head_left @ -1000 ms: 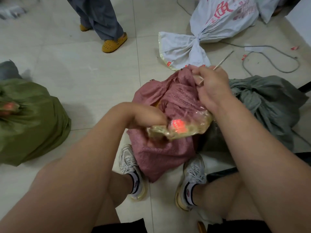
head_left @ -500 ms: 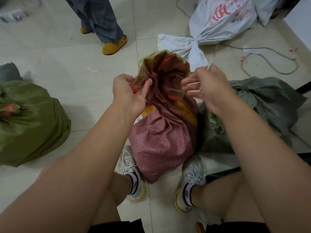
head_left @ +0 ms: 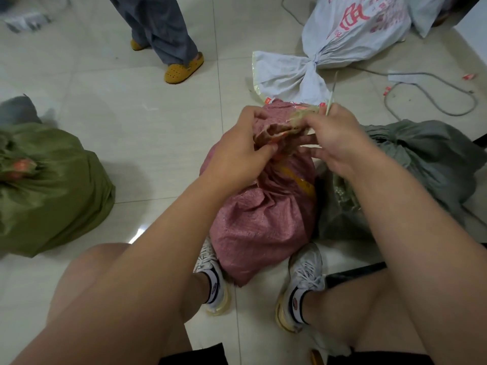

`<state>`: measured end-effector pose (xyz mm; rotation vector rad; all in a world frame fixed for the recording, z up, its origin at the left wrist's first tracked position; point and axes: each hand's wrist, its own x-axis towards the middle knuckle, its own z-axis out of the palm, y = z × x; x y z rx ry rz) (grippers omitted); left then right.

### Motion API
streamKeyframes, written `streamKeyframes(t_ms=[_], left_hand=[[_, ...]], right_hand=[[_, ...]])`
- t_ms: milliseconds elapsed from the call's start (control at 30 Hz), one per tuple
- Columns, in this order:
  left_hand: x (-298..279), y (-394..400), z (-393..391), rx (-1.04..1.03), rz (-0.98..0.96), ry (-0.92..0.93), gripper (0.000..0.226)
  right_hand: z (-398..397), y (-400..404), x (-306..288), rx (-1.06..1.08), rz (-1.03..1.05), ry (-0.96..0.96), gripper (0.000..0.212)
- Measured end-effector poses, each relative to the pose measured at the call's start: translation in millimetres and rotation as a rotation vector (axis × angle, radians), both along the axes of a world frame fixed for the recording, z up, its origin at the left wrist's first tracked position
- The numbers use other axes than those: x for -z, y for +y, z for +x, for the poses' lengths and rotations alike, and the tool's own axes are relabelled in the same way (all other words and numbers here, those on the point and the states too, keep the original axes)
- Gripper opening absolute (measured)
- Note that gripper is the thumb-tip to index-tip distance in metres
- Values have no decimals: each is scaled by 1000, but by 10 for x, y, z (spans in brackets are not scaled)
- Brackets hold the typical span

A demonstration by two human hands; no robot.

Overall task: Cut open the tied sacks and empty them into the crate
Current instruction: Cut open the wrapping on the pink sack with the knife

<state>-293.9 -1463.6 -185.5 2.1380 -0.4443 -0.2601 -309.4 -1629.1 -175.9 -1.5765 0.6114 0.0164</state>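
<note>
pink woven sack (head_left: 263,219) with a yellow band — olive green sack (head_left: 50,185), grey-green sack (head_left: 427,164), white sack (head_left: 353,32) printed in red — mustard-yellow clogs (head_left: 184,68), white sneakers (head_left: 305,275), cream floor tiles (head_left: 131,106).

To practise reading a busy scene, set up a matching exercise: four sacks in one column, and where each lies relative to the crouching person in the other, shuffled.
Column 1:
1. pink sack
2. olive green sack
3. white printed sack
4. grey-green sack

Column 2:
A. far ahead, on the right, neck tied
B. between the feet, mouth held by left hand and right hand
C. on the right, beside the pink one
D. far left

Pairs: 1-B, 2-D, 3-A, 4-C
</note>
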Motion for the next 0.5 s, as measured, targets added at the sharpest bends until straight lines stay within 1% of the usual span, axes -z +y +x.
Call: streamKeyframes(t_ms=[33,100,167,267,300,333,367,400,433,467,500], left_hand=[[-23,20,2,-1,-9,23,37],[-81,51,-7,8,-34,124,24],[-131,69,-28,10,-61,271,22],[-160,77,-62,58,-20,350,10],[-163,71,-68,54,-38,387,12],[-162,64,-62,39,-71,424,16],[-169,65,-55,15,-108,458,20],[-171,73,-51,-6,-129,462,20],[-159,92,-33,-19,-106,415,16],[-141,119,-4,-12,-36,326,13],[-116,146,24,10,56,229,16]], right_hand=[[-10,-9,-1,-4,-6,-7,6],[-18,7,-1,-6,-14,-46,15],[-35,51,-5,-25,19,-113,25],[-63,124,-2,-108,128,-164,38],[-68,130,3,-133,115,-142,38],[-68,131,0,-149,77,-105,37],[-73,120,-16,-179,-22,-60,35],[-85,102,-39,-222,-179,-20,32],[-97,73,-54,-274,-340,12,28],[-107,54,-76,-317,-454,28,25],[-120,40,-99,-338,-510,31,21]])
